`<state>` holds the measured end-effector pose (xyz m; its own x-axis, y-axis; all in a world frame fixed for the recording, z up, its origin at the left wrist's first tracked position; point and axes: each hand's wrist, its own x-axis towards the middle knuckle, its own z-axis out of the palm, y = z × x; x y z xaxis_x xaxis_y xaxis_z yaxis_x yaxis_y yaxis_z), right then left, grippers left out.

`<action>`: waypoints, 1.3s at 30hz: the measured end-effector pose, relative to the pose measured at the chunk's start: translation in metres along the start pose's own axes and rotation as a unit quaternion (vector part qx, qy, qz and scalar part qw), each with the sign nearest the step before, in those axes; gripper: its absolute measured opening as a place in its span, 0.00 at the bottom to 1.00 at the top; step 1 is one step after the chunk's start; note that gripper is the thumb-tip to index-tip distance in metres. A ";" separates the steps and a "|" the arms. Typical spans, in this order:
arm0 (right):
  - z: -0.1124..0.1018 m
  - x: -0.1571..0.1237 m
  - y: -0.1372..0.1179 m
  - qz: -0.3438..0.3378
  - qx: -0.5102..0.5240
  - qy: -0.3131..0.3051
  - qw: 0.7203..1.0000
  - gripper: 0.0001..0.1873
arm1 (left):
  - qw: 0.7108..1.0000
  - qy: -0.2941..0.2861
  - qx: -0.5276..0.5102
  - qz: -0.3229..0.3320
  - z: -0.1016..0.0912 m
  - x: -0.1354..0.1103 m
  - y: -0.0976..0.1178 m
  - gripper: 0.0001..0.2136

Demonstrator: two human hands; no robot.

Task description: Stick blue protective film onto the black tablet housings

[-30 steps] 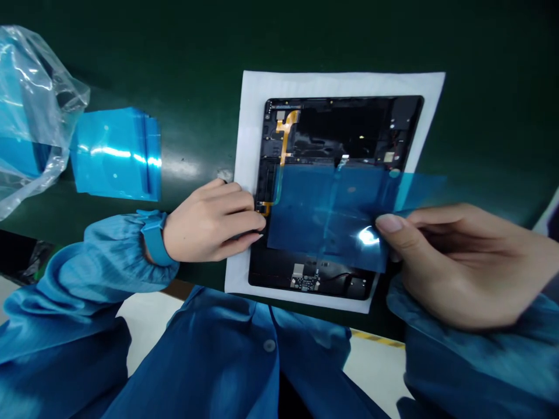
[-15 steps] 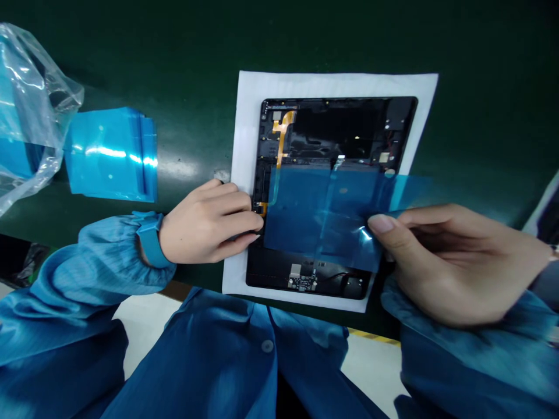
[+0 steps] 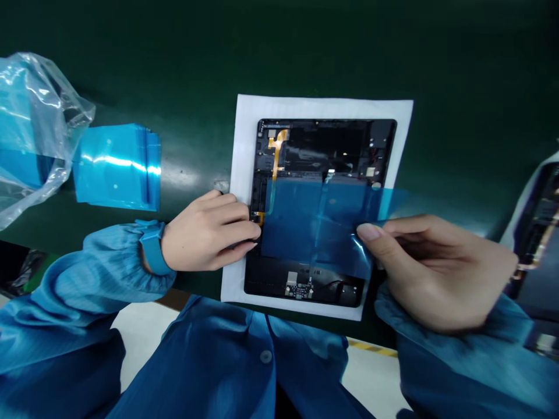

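Blue film [image 3: 292, 224] over an opened tablet [image 3: 325, 142], its right side pinched by the right hand [image 3: 441, 270]. Likely light, slippery, easily creased (edges seem the safest hold). Left hand [image 3: 209, 233] curled at tablet's left edge; whether gripping, can't tell.

Film [image 3: 301, 221]: pinched part hidden by R hand [image 3: 432, 267].
L hand [image 3: 209, 233]: some fingertips hidden, curled under.
Tablet circuit bd [image 3: 300, 289]: markings too small to be read.
Bag [image 3: 74, 107]: cut off by L edge.
2nd tablet [image 3: 538, 209]: cut off by R edge, details blurred.
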<state>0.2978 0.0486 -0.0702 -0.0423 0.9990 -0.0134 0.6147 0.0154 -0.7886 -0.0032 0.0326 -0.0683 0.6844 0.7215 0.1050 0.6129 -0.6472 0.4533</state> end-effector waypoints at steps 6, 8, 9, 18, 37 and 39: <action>0.000 0.000 -0.002 -0.012 0.008 -0.008 1.000 0.06 | 1.000 0.004 -0.010 0.004 -0.001 -0.001 0.000 0.06; 0.001 0.000 -0.001 -0.004 0.010 -0.010 1.000 0.07 | 1.000 0.006 -0.011 0.005 -0.001 -0.001 0.000 0.06; 0.001 0.000 0.000 -0.001 0.012 -0.011 1.000 0.07 | 1.000 0.008 -0.011 0.005 -0.001 -0.001 0.000 0.06; 0.002 0.001 0.001 -0.004 0.017 -0.009 1.000 0.07 | 1.000 0.011 -0.015 0.006 -0.001 -0.001 0.000 0.05; 0.006 -0.011 -0.005 -0.045 -0.044 0.011 0.998 0.12 | 0.998 0.030 0.045 0.013 -0.002 -0.001 0.002 0.13; 0.005 -0.013 -0.005 -0.055 -0.054 0.005 0.997 0.10 | 0.994 0.023 0.106 0.027 -0.004 0.003 0.004 0.13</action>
<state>0.2916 0.0357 -0.0690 -0.1075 0.9913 0.0765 0.6879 0.1297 -0.7141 -0.0006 0.0329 -0.0624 0.7028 0.6916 0.1666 0.6482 -0.7191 0.2506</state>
